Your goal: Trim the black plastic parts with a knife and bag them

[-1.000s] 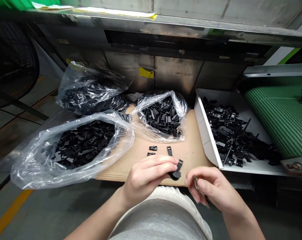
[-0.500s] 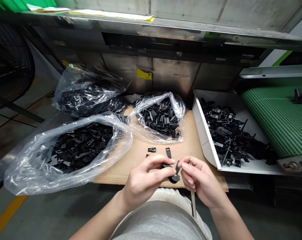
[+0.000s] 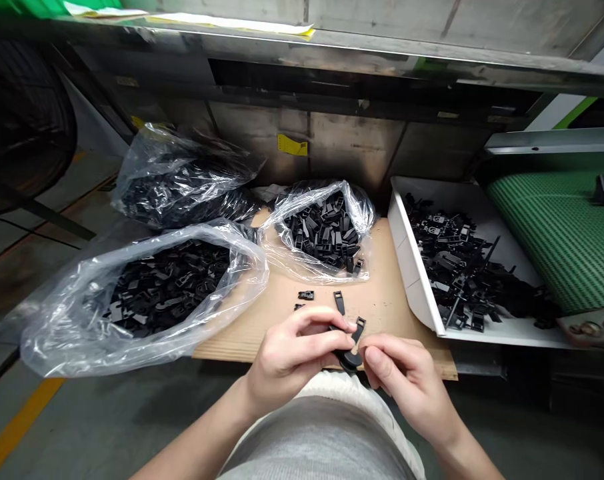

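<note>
My left hand (image 3: 295, 350) is closed in a pinch on a small black plastic part (image 3: 353, 347) just above the front edge of the cardboard sheet (image 3: 382, 300). Fingertips of my right hand (image 3: 407, 383) press against the same part from the right; its fingers are curled, and whether a thin tool is still in them is hidden. Three loose black pieces (image 3: 322, 300) lie on the cardboard just beyond my hands.
Clear plastic bags of black parts sit at the left (image 3: 147, 293), back left (image 3: 182, 180) and centre (image 3: 325, 230). A white tray (image 3: 417, 280) of black parts stands at the right, beside a green conveyor belt (image 3: 567, 233). A metal machine front rises behind.
My right hand came in from the right to meet the part held by my left. The thin metal tool seen in it half a second ago no longer shows.
</note>
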A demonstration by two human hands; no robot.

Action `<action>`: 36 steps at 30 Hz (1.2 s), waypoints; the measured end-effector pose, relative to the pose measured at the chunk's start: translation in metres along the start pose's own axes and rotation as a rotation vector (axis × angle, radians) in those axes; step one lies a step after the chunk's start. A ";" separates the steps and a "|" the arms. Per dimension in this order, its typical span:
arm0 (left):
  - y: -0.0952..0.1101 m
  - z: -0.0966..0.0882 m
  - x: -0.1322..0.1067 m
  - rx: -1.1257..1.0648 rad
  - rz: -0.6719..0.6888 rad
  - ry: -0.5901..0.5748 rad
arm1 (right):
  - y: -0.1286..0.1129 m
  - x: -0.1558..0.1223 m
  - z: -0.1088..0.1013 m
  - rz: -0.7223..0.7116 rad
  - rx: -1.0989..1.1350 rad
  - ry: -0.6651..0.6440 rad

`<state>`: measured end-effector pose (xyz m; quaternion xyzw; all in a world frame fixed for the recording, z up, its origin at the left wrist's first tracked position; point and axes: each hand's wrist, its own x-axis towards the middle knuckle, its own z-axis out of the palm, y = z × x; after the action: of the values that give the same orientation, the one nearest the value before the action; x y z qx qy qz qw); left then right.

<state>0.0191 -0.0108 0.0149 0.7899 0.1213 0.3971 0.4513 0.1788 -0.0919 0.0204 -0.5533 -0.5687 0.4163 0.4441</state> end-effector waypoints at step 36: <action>-0.005 -0.003 0.003 -0.086 -0.010 -0.067 | 0.010 0.011 -0.011 0.071 0.343 -0.349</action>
<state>0.0191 -0.0044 0.0133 0.7821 0.0929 0.3731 0.4904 0.1922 -0.0807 0.0139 -0.4091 -0.5380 0.6113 0.4117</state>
